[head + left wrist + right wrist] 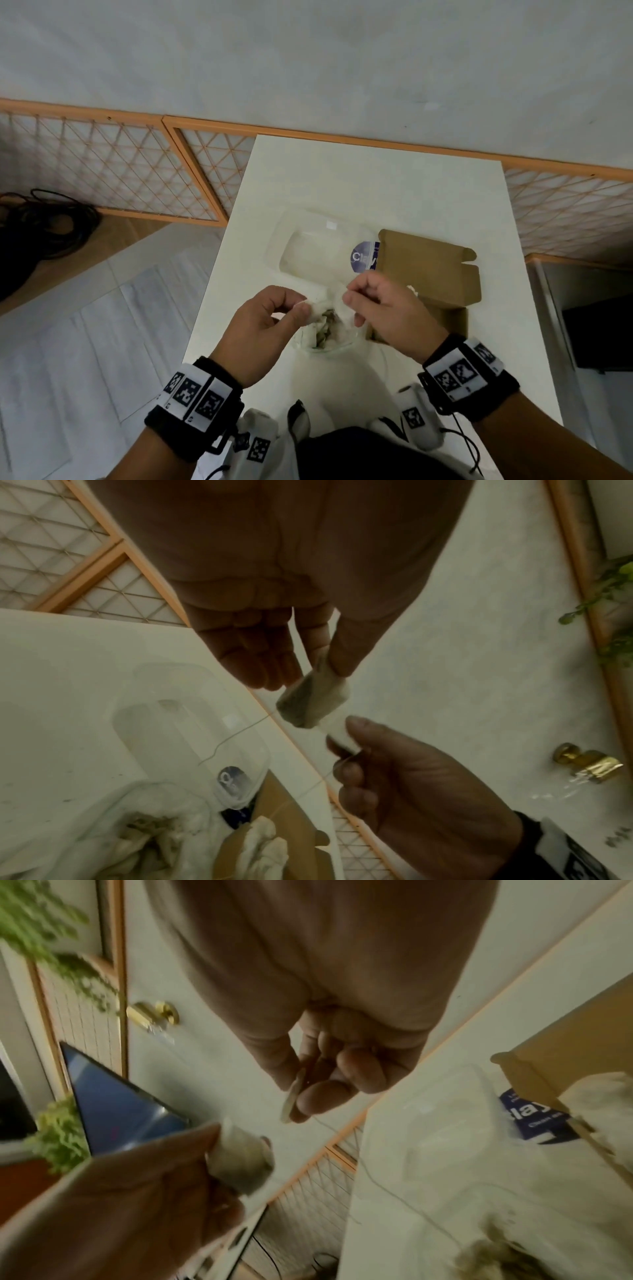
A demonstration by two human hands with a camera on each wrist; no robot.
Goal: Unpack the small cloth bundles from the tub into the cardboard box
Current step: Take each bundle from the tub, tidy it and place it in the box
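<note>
White surface carrying a plain brown cardboard box and a clear, colourless tub of off-white cloth bundles mottled grey-green, beside a transparent lid with a blue-and-white label. The bundle between the hands is off-white with a grey-green patch; both wrists wear black bands bearing black-and-white square markers. Behind: pale grey wall, orange-framed screens with a white diamond lattice, black cables.
</note>
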